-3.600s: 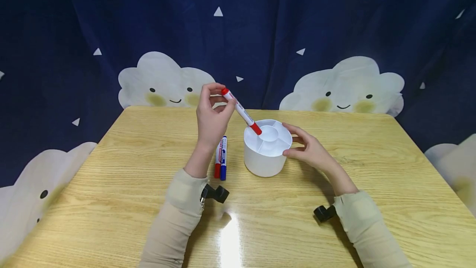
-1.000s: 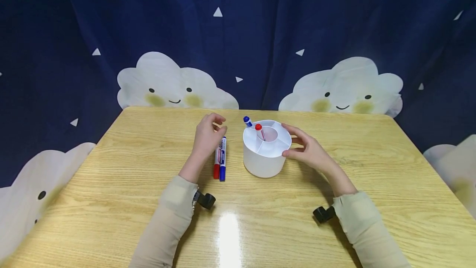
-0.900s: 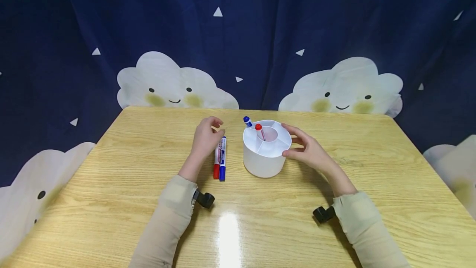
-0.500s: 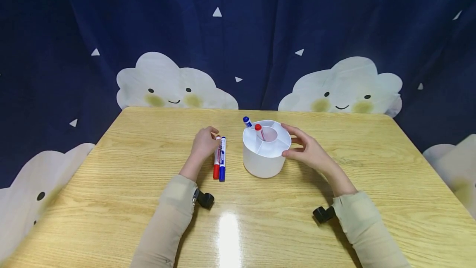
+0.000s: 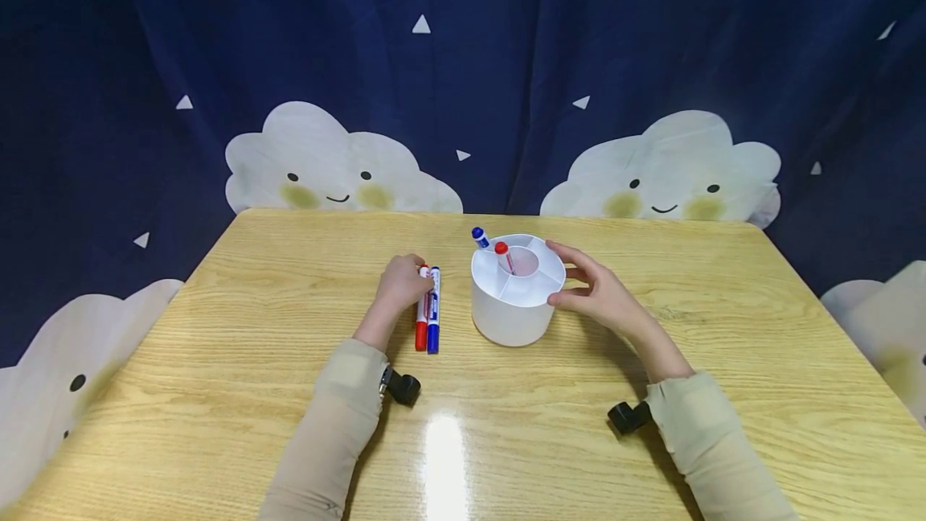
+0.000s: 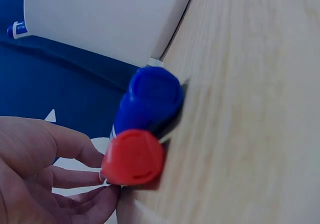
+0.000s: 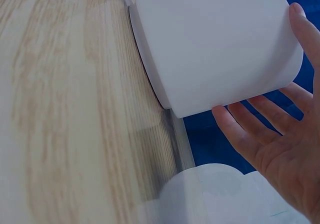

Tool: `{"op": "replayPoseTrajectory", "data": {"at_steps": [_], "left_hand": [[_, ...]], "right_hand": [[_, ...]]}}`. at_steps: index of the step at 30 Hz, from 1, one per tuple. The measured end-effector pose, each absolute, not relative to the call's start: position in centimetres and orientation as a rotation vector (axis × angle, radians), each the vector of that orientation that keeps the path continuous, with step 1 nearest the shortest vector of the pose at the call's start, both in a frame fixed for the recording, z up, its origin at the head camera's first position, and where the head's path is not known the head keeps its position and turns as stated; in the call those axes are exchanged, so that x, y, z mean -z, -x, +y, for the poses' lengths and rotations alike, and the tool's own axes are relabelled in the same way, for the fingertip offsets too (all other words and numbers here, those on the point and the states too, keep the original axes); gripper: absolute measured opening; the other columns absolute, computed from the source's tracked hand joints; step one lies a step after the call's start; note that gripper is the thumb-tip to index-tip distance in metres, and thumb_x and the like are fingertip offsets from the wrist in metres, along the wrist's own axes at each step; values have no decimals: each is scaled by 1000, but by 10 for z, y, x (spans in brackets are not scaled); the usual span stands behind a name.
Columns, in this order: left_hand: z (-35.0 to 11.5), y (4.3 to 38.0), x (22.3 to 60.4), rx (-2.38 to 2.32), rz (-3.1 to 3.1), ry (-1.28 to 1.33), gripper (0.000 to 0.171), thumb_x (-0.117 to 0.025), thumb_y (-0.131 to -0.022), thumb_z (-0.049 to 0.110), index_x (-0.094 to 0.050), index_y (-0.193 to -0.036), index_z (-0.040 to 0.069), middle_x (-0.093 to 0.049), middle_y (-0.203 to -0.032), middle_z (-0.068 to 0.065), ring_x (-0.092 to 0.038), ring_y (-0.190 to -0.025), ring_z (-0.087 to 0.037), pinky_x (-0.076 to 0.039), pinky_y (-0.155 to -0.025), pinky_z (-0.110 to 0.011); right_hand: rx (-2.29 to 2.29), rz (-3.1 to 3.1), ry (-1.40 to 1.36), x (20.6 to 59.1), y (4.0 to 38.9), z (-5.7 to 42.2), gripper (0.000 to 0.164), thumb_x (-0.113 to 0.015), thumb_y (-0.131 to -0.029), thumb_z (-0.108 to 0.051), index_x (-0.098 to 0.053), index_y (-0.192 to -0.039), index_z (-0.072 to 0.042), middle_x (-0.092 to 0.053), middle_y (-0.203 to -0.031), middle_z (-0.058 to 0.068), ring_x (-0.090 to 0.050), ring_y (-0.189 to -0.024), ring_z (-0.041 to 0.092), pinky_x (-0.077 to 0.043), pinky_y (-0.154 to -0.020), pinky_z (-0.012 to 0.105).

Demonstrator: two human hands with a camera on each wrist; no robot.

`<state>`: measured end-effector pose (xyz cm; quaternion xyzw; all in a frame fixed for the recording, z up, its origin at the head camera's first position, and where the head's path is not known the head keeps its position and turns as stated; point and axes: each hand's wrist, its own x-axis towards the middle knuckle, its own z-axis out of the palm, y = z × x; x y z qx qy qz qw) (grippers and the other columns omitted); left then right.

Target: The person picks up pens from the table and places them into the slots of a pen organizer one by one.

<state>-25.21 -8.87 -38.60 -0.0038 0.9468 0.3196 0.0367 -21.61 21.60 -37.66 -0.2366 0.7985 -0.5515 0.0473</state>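
Thumb and fingers of my left hand (image 5: 402,283) pinch the upper part of a red-capped marker (image 5: 421,334) lying on the table. Right alongside it lies a blue-capped marker (image 5: 434,316); in the left wrist view, both cap ends face the camera. A white round pen holder (image 5: 510,322) with divided compartments stands to the right. My right hand (image 5: 599,289) holds its right side, thumb near the front and fingers spread behind. From the holder's centre cup leans another red marker (image 5: 502,249), and a second blue marker (image 5: 481,237) pokes out of a back-left compartment.
The wooden table (image 5: 253,328) ends at a dark blue curtain (image 5: 499,63) printed with clouds and triangles. Black wrist cameras (image 5: 405,388) sit on both sleeves. A bright light reflection shows on the tabletop near the front.
The red marker, earlier held over the holder, now stands in its centre cup. My left hand has come back down to the red marker on the table. My right hand stays on the holder.
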Motion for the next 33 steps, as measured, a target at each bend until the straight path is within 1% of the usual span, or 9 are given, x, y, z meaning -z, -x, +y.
{"op": "replayPoseTrajectory", "data": {"at_steps": [6,9,13,17,20,25,30,33], "left_hand": [[-89,253,388,-1022,2909,23,44,-59,-75,13,-55,-115,-4,-54,-109,-21,-51,-88,-29,-45,-73,-37],[-90,253,388,-1043,2916,44,42,-61,-74,13,-55,-113,-2,-55,-104,-19,-50,-82,-26,-44,-67,-33],[-92,252,384,-1102,2915,72,41,-61,-76,13,-52,-113,0,-58,-98,-17,-51,-74,-23,-41,-58,-27],[-95,251,378,-1218,2887,94,42,-60,-78,11,-47,-117,3,-60,-97,-15,-53,-68,-20,-41,-51,-22],[-97,251,373,-1286,2901,90,43,-59,-78,11,-46,-119,4,-59,-98,-15,-53,-70,-21,-42,-52,-22],[-99,250,365,-1360,2961,83,45,-59,-77,10,-46,-120,6,-58,-102,-14,-54,-77,-24,-42,-57,-25],[-100,247,356,-1454,2979,84,44,-59,-77,10,-46,-119,8,-57,-103,-13,-54,-77,-23,-42,-58,-26],[-99,245,350,-1514,2980,59,44,-58,-77,10,-46,-119,8,-57,-104,-13,-56,-77,-23,-44,-58,-26]], "right_hand": [[1683,2436,719,377,217,216,73,-70,-78,-12,-33,-141,-21,-35,-142,3,-45,-117,31,-48,-87,26],[1679,2440,719,377,217,216,73,-70,-78,-13,-33,-141,-21,-35,-142,3,-45,-116,31,-48,-87,27],[1674,2445,717,378,217,217,73,-70,-79,-13,-33,-141,-21,-35,-142,3,-44,-117,31,-48,-88,32],[1671,2448,716,378,218,217,73,-70,-79,-13,-33,-141,-22,-35,-143,3,-44,-118,33,-47,-90,38],[1669,2448,716,378,218,217,72,-70,-79,-13,-33,-141,-22,-35,-143,3,-44,-118,33,-46,-90,40],[1665,2452,713,379,219,217,72,-70,-79,-14,-34,-140,-23,-35,-143,1,-44,-118,33,-46,-90,40],[1673,2445,716,379,218,217,73,-70,-79,-13,-33,-141,-22,-35,-143,3,-44,-118,34,-46,-90,41],[1678,2441,717,379,218,217,73,-70,-79,-12,-33,-141,-22,-35,-142,3,-44,-117,34,-47,-90,40]]}}
